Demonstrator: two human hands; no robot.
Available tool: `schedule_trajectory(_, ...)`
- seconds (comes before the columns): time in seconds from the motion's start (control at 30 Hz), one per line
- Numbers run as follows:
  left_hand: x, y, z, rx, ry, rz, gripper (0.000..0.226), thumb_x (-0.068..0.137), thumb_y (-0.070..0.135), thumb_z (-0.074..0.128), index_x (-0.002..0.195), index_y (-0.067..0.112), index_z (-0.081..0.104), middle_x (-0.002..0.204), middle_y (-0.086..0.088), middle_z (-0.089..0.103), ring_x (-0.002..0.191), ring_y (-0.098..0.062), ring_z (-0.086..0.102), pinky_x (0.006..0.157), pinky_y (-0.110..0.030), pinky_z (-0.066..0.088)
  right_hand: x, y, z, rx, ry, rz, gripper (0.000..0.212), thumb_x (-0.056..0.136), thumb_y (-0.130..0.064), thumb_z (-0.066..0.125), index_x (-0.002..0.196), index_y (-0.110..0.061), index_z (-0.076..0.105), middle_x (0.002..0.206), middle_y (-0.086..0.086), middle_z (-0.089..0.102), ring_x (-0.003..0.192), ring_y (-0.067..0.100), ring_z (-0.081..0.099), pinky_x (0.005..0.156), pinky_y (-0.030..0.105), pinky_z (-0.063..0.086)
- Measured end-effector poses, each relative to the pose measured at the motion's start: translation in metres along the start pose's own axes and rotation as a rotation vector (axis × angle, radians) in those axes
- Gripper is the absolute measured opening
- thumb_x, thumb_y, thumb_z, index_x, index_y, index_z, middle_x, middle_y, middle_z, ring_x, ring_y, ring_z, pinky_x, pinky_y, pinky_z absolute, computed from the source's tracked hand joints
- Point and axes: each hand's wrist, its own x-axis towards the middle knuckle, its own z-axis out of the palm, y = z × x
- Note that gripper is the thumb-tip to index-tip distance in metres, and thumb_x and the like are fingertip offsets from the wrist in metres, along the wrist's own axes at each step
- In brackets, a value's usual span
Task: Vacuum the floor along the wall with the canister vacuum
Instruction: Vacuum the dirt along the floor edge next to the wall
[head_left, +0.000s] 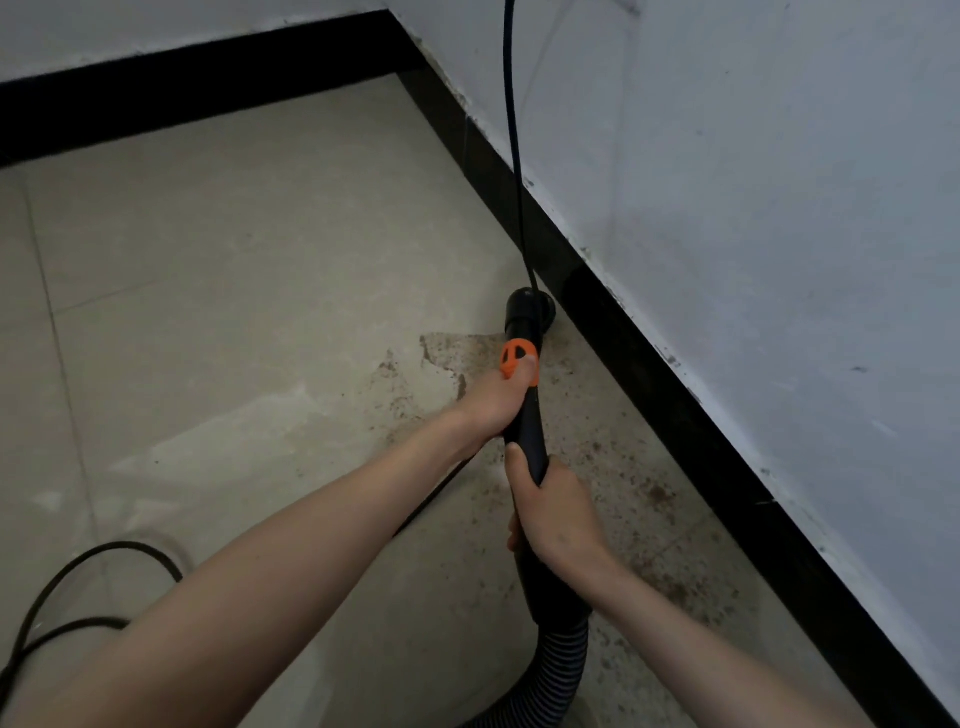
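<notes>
Black plastic vacuum wand (527, 426), nozzle at the skirting toward one o'clock, is clasped tightly by left hand (496, 400) and right hand (556, 512).

We look down into a room corner with white walls and a tiled floor

We see pale beige stone floor tiles (234, 260) with brown speckled dirt (649, 493) along the right side, a glossy black skirting board (675, 384) under scuffed white painted walls (779, 182), in dim, even light
</notes>
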Motion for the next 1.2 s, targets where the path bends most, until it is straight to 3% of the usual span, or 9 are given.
schedule_trajectory(0.13,0.005,0.003,0.01,0.079,-0.02,0.034,0.044,0.098,0.05,0.036,0.08,0.013,0.053,0.087,-0.009,0.059,0.082,-0.024,0.059,0.077,-0.034,0.048,0.003,0.009,-0.001,0.081,0.037,0.021,0.048,0.095,-0.057,0.04,0.085,-0.012,0.055,0.061,0.008,0.064,0.048,0.023,0.064,0.053,0.042,0.056)
schedule_trajectory(0.4,0.002,-0.006,0.003,0.047,-0.032,0.01,0.061,0.095,0.056,0.04,0.105,0.0,0.061,0.094,-0.015,0.065,0.088,-0.028,0.064,0.077,-0.034,0.052,0.009,0.012,0.0,0.2,0.037,0.01,0.045,0.098,-0.048,0.044,0.082,-0.007,0.055,0.049,0.003,0.06,0.04,0.019,0.061,0.038,0.027,0.048)
schedule_trajectory(0.5,-0.003,-0.016,-0.023,-0.054,0.067,0.019,0.045,0.1,0.042,0.039,0.105,0.002,0.06,0.08,-0.009,0.061,0.068,-0.017,0.057,0.058,-0.021,0.047,0.014,0.003,-0.006,0.239,0.037,-0.016,0.045,0.099,-0.046,0.043,0.079,-0.007,0.054,0.048,0.005,0.059,0.038,0.019,0.06,0.036,0.022,0.043)
schedule_trajectory(0.57,-0.006,-0.028,-0.048,-0.059,0.192,0.033,0.03,0.102,0.028,0.04,0.101,0.004,0.059,0.075,-0.005,0.058,0.063,-0.013,0.052,0.055,-0.02,0.043,0.015,-0.003,-0.007,0.26,0.013,-0.036,0.043,0.1,-0.045,0.043,0.078,-0.009,0.052,0.048,0.005,0.059,0.039,0.019,0.061,0.036,0.022,0.044)
schedule_trajectory(0.73,-0.018,-0.065,-0.097,0.094,0.348,0.042,0.023,0.098,0.012,0.046,0.113,0.003,0.061,0.091,-0.009,0.06,0.068,-0.013,0.053,0.06,-0.023,0.043,0.01,-0.022,0.0,0.266,-0.103,-0.1,0.045,0.097,-0.049,0.043,0.08,-0.008,0.051,0.05,0.007,0.06,0.041,0.019,0.062,0.041,0.023,0.047)
schedule_trajectory(0.87,-0.029,-0.087,-0.111,0.302,0.35,0.057,0.027,0.096,0.013,0.052,0.12,0.006,0.061,0.112,-0.013,0.064,0.104,-0.027,0.06,0.085,-0.028,0.045,0.005,-0.055,0.0,0.353,-0.135,-0.237,0.039,0.096,-0.05,0.042,0.089,-0.012,0.05,0.049,0.004,0.061,0.043,0.02,0.061,0.046,0.027,0.051)
schedule_trajectory(1.0,-0.029,-0.094,-0.104,0.481,0.315,0.128,0.033,0.094,0.015,0.055,0.125,0.006,0.059,0.115,-0.012,0.065,0.105,-0.024,0.06,0.084,-0.019,0.039,-0.006,-0.08,-0.006,0.444,-0.197,-0.37,0.027,0.093,-0.046,0.047,0.1,-0.021,0.049,0.051,0.003,0.06,0.042,0.02,0.06,0.043,0.028,0.05)
schedule_trajectory(1.07,-0.027,-0.095,-0.093,0.541,0.252,0.163,0.029,0.093,0.017,0.057,0.119,0.005,0.063,0.107,-0.012,0.066,0.1,-0.026,0.061,0.081,-0.021,0.039,-0.014,-0.08,-0.011,0.393,-0.267,-0.408,0.034,0.085,-0.051,0.048,0.099,-0.021,0.049,0.051,0.005,0.061,0.043,0.022,0.06,0.044,0.03,0.05)
schedule_trajectory(1.2,-0.022,-0.096,-0.073,0.611,0.163,0.227,0.016,0.09,0.017,0.061,0.085,0.002,0.066,0.076,-0.014,0.057,0.072,-0.023,0.054,0.061,-0.023,0.03,-0.029,-0.071,-0.018,0.301,-0.384,-0.406,0.039,0.081,-0.053,0.052,0.098,-0.018,0.051,0.058,0.005,0.064,0.049,0.021,0.064,0.05,0.03,0.051)
